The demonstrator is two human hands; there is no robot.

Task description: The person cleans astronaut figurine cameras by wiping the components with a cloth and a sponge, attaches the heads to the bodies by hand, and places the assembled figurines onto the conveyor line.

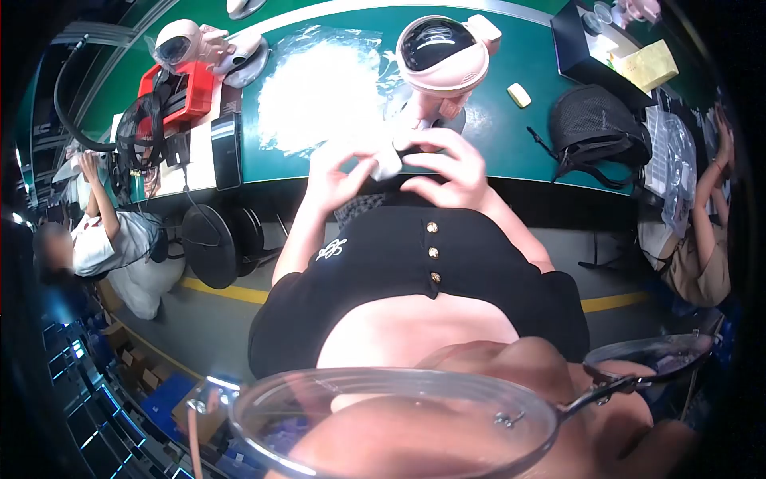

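A small white piece [388, 164] is held between my two hands at the front edge of the green table; I cannot make out its exact kind. The thumb and fingers of my left hand [337, 177] pinch its left side. From the other side, the curled fingers of my right hand [455, 169] reach its upper right edge, with the thumb lower and apart. Just beyond my hands stands a pale pink astronaut figure [467, 76] with a glossy black visor. Its lower part is partly hidden by my right hand.
Clear plastic bags [319, 92] lie left of the figure under bright glare. Further left are a black phone-like slab [226, 152], a red bin [191, 92] and another astronaut figure [182, 44]. On the right sit a small cream-coloured piece [519, 96] and a black mesh bag [594, 132].
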